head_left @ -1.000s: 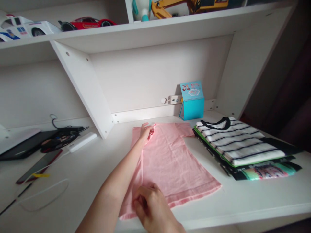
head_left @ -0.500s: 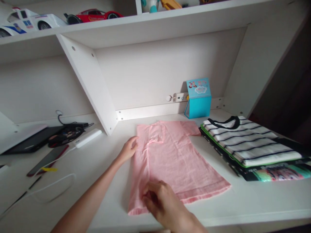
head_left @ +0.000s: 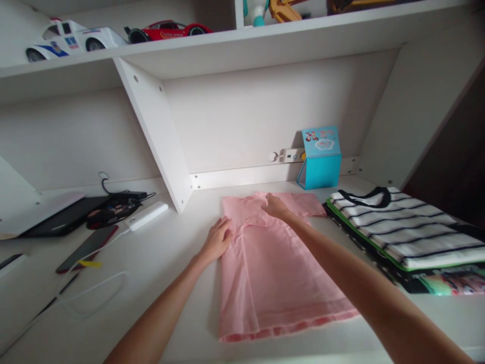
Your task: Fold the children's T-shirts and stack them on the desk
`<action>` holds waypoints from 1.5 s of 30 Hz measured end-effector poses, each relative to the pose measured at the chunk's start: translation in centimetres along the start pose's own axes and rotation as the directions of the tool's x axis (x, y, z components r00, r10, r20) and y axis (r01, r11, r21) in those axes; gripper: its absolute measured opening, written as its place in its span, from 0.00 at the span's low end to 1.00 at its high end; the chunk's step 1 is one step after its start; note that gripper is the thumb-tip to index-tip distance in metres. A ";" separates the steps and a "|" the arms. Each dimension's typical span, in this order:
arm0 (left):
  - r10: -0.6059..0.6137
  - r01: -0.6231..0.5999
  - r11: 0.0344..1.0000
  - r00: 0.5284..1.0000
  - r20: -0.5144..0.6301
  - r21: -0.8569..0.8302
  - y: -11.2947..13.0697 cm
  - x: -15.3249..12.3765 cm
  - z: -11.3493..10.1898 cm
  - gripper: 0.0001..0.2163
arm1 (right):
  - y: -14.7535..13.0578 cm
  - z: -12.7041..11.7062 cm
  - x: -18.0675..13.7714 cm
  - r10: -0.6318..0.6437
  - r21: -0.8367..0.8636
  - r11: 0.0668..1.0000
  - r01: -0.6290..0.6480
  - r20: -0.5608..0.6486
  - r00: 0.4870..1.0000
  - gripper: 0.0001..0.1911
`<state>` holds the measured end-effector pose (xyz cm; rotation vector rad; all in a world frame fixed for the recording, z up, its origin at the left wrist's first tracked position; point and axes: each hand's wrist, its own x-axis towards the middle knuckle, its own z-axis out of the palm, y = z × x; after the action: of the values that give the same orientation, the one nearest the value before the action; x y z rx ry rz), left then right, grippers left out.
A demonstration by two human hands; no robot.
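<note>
A pink short-sleeved shirt (head_left: 288, 268) lies flat on the white desk, its left side folded inward in a long strip. My left hand (head_left: 219, 236) rests at the shirt's upper left edge, fingers stretched out over the cloth and thumb apart. Farther up, my right hand (head_left: 275, 206) has its fingers closed on the fabric by the folded-over sleeve near the collar end. The fingertips are small and partly hidden there. My right forearm crosses over the shirt's right side and covers part of it.
At right stands a stack of folded clothes (head_left: 413, 227), a striped shirt on top. A blue desk calendar (head_left: 322, 169) is behind the shirt. On the left lie a phone (head_left: 87, 250), a white power strip (head_left: 147, 216) and cables. Toy cars (head_left: 170, 31) sit on the shelf above.
My right hand has moved from the lower hem up to the folded sleeve. My left hand now lies over the shirt's edge. The left fold looks flatter, and the view has shifted slightly.
</note>
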<state>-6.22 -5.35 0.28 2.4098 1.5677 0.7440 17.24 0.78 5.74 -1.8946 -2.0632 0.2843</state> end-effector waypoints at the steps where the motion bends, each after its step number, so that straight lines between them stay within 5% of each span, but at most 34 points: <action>1: 0.004 -0.004 1.000 1.000 0.001 0.011 0.0 -0.1 0.0 0.20 | 0.1 0.6 1.1 0.028 -0.007 1.000 -0.028 -0.003 1.000 0.20; 6: 0.025 -0.024 0.997 1.000 -0.013 0.069 0.0 -0.4 -0.1 0.19 | 0.5 3.0 4.5 0.095 -0.022 0.995 -0.095 0.019 0.995 0.16; 14: -0.035 0.042 0.994 0.996 -0.081 0.096 0.5 -0.3 0.0 0.16 | 0.3 2.7 7.6 0.015 -0.001 1.000 -0.015 -0.064 0.998 0.14; 18: -0.066 0.076 0.994 0.990 -0.124 0.073 0.5 -0.1 0.0 0.15 | 0.3 3.2 8.2 0.016 -0.040 0.999 -0.016 0.002 1.000 0.12; 26: -0.090 0.096 0.995 0.985 -0.149 0.034 0.3 -0.3 0.1 0.17 | -5.7 6.0 10.9 -0.229 -0.037 0.972 0.233 0.101 0.968 0.16; 30: -0.104 0.109 0.993 0.986 -0.133 0.036 0.4 -0.3 0.1 0.18 | -8.1 7.2 11.9 -0.246 -0.028 0.968 0.249 0.093 0.965 0.16; 45: -0.147 0.151 0.982 0.988 -0.042 0.113 1.2 -0.5 -0.5 0.23 | -10.8 9.1 10.6 -0.320 -0.106 0.944 0.313 -0.066 0.945 0.18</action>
<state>-5.68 -6.37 0.99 2.3359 1.8287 0.6867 3.14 10.87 2.26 -1.5578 -2.3155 0.0308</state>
